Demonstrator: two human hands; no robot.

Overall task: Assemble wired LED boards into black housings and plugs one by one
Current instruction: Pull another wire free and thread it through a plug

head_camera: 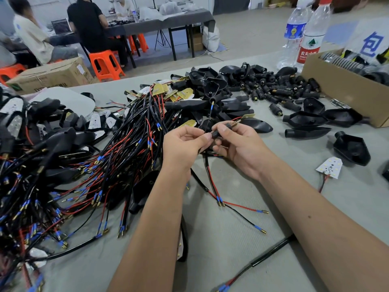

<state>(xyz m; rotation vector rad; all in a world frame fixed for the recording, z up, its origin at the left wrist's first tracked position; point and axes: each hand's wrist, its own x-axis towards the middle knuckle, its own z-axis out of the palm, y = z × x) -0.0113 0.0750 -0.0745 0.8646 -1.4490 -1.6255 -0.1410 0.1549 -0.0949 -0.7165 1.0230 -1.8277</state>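
Observation:
My right hand point(235, 142) pinches a small black plug point(216, 134) with a brass threaded tip point(232, 123) pointing up and right. Next to it, my left hand point(183, 142) pinches a thin black wire point(209, 118) that rises to a blue-sleeved end near a black housing point(212, 87). Red and black leads point(212, 182) hang below both hands onto the table. A big bundle of wired LED boards point(117, 148) lies to the left. Loose black housings point(305, 119) and plugs point(273, 89) lie behind and to the right.
A white LED board point(329, 168) lies at the right beside a housing point(351, 148). A cardboard box point(345, 89) of parts and two water bottles point(303, 32) stand at the back right. People sit at a far table point(160, 22) with orange stools.

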